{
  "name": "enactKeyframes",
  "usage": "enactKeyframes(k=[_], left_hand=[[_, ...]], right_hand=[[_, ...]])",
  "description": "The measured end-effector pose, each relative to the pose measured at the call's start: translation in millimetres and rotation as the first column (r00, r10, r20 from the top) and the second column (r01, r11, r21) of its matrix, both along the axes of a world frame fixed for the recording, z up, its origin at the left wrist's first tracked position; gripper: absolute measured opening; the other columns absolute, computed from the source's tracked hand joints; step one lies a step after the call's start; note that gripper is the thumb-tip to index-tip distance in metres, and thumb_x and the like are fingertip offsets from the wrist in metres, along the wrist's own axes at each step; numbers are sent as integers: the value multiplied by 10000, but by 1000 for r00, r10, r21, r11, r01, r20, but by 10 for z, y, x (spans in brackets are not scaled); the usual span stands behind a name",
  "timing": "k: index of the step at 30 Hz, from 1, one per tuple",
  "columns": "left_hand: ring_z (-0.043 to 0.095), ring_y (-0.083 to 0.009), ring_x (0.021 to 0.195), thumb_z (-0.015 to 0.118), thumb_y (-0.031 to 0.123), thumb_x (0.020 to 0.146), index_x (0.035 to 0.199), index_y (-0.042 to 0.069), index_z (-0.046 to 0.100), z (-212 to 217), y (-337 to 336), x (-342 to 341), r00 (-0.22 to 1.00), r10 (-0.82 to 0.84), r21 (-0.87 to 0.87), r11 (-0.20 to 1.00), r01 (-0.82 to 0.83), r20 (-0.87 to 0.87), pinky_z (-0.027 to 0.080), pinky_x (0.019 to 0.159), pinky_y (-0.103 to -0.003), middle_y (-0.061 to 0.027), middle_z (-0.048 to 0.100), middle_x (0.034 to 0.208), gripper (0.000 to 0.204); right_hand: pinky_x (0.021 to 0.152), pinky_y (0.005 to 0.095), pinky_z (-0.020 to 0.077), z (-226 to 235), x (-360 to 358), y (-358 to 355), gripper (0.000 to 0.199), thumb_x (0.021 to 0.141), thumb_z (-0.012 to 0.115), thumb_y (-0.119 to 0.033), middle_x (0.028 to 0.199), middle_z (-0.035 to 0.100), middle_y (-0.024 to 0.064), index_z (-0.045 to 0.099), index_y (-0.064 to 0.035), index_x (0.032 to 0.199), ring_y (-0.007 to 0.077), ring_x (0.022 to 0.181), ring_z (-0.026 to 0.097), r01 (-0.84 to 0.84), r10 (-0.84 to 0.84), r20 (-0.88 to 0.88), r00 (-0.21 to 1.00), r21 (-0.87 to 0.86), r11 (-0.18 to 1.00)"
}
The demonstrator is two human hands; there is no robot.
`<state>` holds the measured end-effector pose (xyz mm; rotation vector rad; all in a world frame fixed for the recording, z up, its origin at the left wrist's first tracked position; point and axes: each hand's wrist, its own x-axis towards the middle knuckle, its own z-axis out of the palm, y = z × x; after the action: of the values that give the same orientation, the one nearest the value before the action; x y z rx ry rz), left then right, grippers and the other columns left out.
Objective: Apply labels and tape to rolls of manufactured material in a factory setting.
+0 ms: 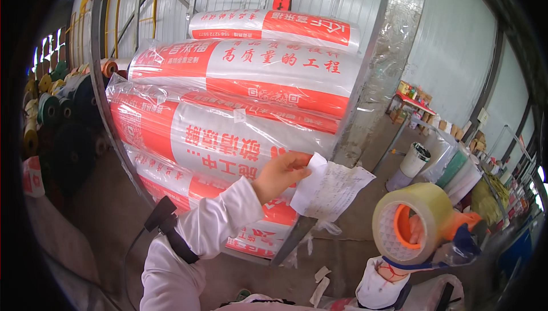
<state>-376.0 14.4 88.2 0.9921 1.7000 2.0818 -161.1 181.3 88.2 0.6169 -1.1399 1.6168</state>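
Observation:
My left hand point(281, 175) holds a creased white paper sheet point(331, 188) by its upper left corner, pressing it toward the stack of large rolls wrapped in red and white plastic point(240, 111). My right hand point(394, 268), gloved in white, grips a packing tape dispenser point(419, 225) with a roll of clear tape on an orange core, raised at the lower right, apart from the paper. Both sleeves are white.
A foil-wrapped metal post point(377, 77) runs diagonally beside the rolls. Dark carpet rolls point(57, 117) are stacked at the left. A white bucket point(414, 159) and more wrapped rolls point(456, 168) stand at the right near a red table point(414, 102). Paper scraps point(319, 285) lie on the concrete floor.

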Motion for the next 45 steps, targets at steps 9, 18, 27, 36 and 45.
enactKeyframes(k=[9, 18, 27, 36, 45], left_hand=[[509, -62, 645, 622, 54, 749, 780, 20, 563, -64, 158, -78, 930, 173, 10, 984, -180, -323, 429, 511, -203, -14, 559, 710, 75], [533, -107, 757, 559, -41, 750, 846, -8, 527, -58, -140, 58, 908, 345, 174, 935, -310, -237, 423, 694, -237, -37, 573, 805, 107], [505, -246, 1007, 413, -50, 808, 1050, -25, 512, -320, -668, 611, 718, 456, 229, 889, -397, -525, 379, 873, -315, -159, 526, 1087, 263], [387, -262, 1163, 311, 92, 896, 1201, -89, 377, -1437, -1193, 891, 688, 722, 376, 660, -651, -77, 273, 992, -358, -185, 407, 1244, 361], [405, -218, 1141, 355, 30, 891, 1179, -52, 431, -1438, -1096, 1104, 566, 823, 335, 521, -785, 47, 282, 984, -332, -153, 441, 1219, 309]], right_hand=[[886, 363, 396, -180, -430, 142, 557, 823, 456, -436, 1150, 475, 104, 408, -17, 1186, 225, 1016, 499, 261, -247, 185, 951, -57, 964], [758, 307, 444, -34, -610, 632, 354, 888, 373, -306, 950, 526, 52, 470, -19, 1069, 149, 836, 522, 252, -256, 21, 967, -266, 931], [603, 361, 435, -791, -727, -75, 501, 456, 788, -342, 747, 588, 99, 607, -70, 835, 300, 652, 549, 355, -611, 162, 775, 687, 634], [537, 377, 416, -1371, -450, -205, 474, 520, 742, -446, 661, 545, 94, 600, -103, 815, 299, 584, 528, 101, -658, 342, 671, 837, 538], [548, 392, 415, -2133, -752, -226, 536, 500, 716, -506, 639, 520, 104, 517, -42, 682, 304, 617, 527, -56, -791, 306, 530, 943, 327]])
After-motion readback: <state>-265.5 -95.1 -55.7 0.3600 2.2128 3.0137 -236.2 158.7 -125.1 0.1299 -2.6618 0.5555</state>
